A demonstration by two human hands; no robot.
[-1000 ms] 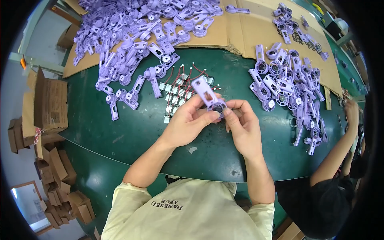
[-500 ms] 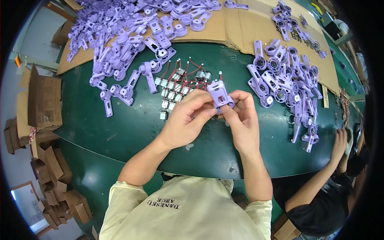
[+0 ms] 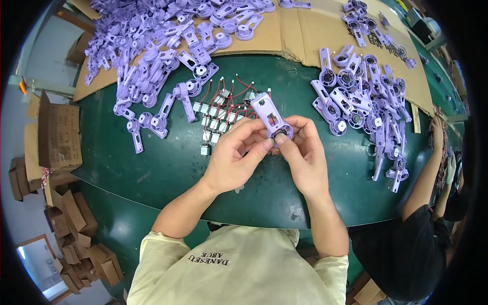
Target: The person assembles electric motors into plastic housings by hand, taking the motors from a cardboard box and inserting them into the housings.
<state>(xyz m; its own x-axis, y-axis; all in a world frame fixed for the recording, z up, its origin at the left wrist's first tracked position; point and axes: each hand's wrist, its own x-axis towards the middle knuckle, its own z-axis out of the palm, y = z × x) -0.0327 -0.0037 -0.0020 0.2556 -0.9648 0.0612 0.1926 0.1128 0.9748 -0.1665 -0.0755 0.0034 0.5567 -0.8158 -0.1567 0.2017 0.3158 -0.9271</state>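
Over the middle of the green table, both my hands hold one purple plastic housing (image 3: 270,111). It has a long slotted body and a round ring end with a dark part inside. My left hand (image 3: 235,156) pinches the ring end from the left. My right hand (image 3: 306,155) grips its right side, the thumb pressing on the dark part in the ring. Just behind my left hand lies a cluster of small silvery motors (image 3: 214,123) with red wires and white plugs. My fingertips under the housing are hidden.
A large heap of purple housings (image 3: 147,61) lies at the back left, partly on a cardboard sheet (image 3: 300,30). More housings with dark round parts (image 3: 351,104) are piled at the right. An open carton (image 3: 61,134) stands left. A co-worker's arm (image 3: 422,173) reaches in at right.
The housing has tilted in my hands, so its ring end and the dark part now show. The co-worker's arm has moved farther forward along the table's right side.
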